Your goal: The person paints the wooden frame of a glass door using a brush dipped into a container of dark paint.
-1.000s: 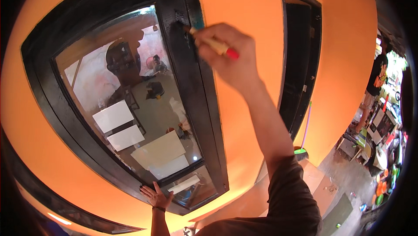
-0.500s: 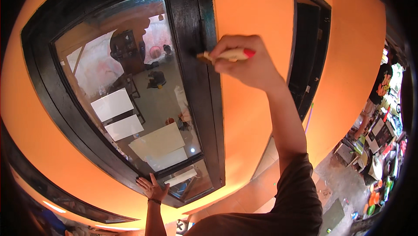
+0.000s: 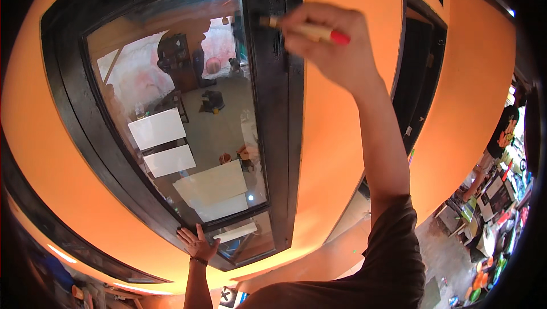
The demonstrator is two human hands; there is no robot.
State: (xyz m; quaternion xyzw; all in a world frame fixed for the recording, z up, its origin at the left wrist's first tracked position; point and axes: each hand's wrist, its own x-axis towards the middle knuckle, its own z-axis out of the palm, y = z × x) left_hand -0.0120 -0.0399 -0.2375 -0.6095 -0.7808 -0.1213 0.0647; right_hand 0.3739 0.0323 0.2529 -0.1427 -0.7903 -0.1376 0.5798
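Observation:
A paintbrush (image 3: pixel 314 31) with a pale wooden handle and red end is gripped in my right hand (image 3: pixel 336 41), which is slightly blurred. Its bristles are at the right upright of the black window frame (image 3: pixel 277 121), near the top, where a wet-looking streak shows. Whether the tip touches the wood I cannot tell. Down at the lower left corner of the frame, my left hand (image 3: pixel 198 245) rests with fingers spread against the dark wood. Between the uprights, a glass pane (image 3: pixel 228 132) shows sheets of paper and a room with reflections.
Orange wall (image 3: pixel 336 138) surrounds the frame. Further right stands a dark doorway (image 3: pixel 415 69). Another person (image 3: pixel 501 132) is at the far right, beside a pile of household clutter (image 3: pixel 496 195) on the floor. A second dark-framed window (image 3: pixel 74 240) lies at lower left.
My right hand has moved up along the frame's right upright with the paintbrush. The view has shifted a little; my left hand stays at the frame's lower corner.

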